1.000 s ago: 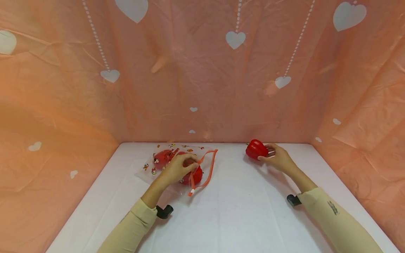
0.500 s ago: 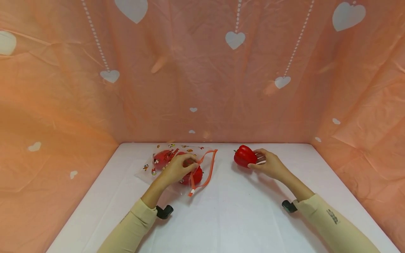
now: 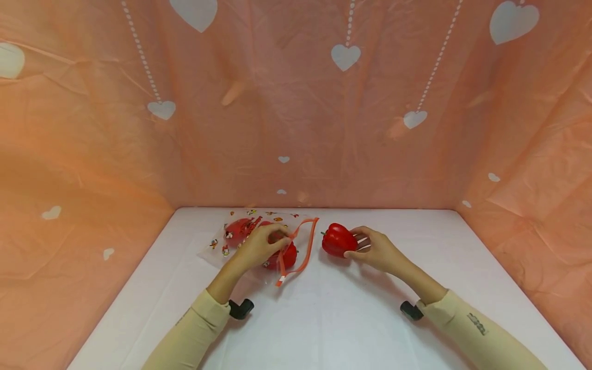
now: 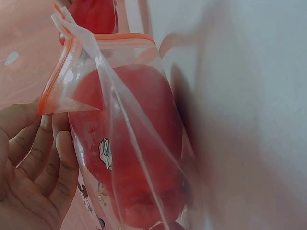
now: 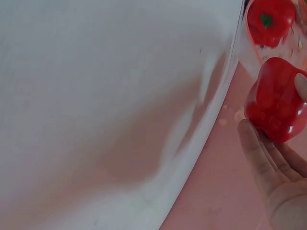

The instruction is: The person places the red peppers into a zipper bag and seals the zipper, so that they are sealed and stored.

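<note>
A clear plastic zip bag (image 3: 311, 247) with an orange rim and cartoon prints lies on its side, its mouth standing open to the right. Inside it are a red bell pepper (image 3: 289, 256) near the mouth and more red shapes (image 3: 238, 231) deeper in. My left hand (image 3: 259, 248) pinches the upper edge of the mouth; the left wrist view shows its fingers at the orange rim (image 4: 50, 91). Between thumb and fingertips, my right hand (image 3: 379, 252) holds another red bell pepper (image 3: 339, 240) just right of the mouth, apart from it, green stem toward the bag.
The white table (image 3: 351, 324) ends at the back and sides against peach cloth walls (image 3: 305, 128) with white hearts. A black wrist mount sits under each forearm, the left one (image 3: 241, 309) and the right one (image 3: 411, 311).
My right hand has carried the bell pepper leftward and nearer to me, from the right back of the table to beside the bag's mouth. The left hand and bag have stayed in place.
</note>
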{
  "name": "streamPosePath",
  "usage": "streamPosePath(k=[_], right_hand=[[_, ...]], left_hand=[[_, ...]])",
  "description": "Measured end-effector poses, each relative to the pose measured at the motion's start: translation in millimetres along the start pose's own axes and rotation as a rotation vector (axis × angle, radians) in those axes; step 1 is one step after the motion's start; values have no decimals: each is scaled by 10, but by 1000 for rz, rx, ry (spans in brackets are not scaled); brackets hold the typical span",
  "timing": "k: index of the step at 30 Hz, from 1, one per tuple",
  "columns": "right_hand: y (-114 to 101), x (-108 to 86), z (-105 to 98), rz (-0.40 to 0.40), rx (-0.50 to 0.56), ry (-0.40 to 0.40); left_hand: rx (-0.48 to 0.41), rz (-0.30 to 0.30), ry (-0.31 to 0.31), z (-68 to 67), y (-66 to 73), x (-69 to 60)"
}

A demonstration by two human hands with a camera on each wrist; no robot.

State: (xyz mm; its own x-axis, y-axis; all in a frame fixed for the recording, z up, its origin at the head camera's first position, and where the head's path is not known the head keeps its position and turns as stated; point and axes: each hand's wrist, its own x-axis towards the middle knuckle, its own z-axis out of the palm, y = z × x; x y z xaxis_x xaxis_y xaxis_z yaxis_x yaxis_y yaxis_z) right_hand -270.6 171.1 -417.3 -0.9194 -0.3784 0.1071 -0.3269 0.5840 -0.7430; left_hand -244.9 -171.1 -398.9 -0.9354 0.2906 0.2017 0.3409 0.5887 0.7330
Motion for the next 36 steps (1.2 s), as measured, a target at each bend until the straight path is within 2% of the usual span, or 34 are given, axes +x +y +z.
streamPosePath(k=[12, 24, 36], right_hand=[[-154, -15, 302, -27, 51, -43], [-321, -17, 523, 24, 39, -43], [-415, 92, 680, 97, 213, -77]], left_hand=[[9, -5, -4, -10, 10, 2], [11, 12, -4, -2, 37, -3], [37, 15, 0, 7, 32, -14]])
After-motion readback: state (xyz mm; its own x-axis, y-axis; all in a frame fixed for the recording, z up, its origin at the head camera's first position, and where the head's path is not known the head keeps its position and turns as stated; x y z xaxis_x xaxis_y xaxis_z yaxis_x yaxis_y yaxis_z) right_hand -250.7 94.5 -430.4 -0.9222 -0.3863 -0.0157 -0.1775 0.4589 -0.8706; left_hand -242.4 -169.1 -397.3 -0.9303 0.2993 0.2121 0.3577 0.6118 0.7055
